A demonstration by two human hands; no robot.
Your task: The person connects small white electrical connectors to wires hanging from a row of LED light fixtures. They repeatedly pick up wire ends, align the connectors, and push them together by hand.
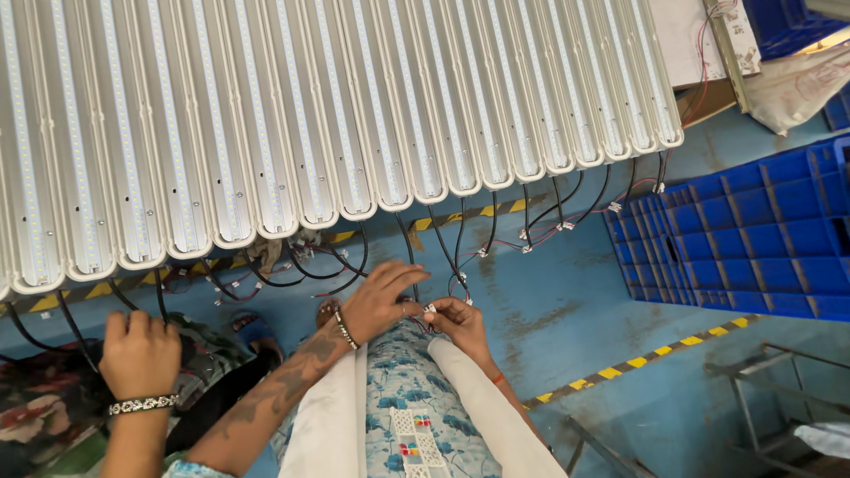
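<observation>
Near the middle, the left hand (382,299) and right hand (459,320) meet, fingers pinched narrow on a small white connector (430,309) with thin wires (456,281). Left of them a co-worker's hand (140,352) rests curled. Farther off, long white light strips (354,97) lie in a row, blue crates (753,239) at right.

Head-worn view, steeply down, close.

Dangling black cables (460,239) and a co-worker's hand (139,354) crowd the gap under the light strips (292,115); blue floor (567,301) before the crates (753,239) lies open.
</observation>
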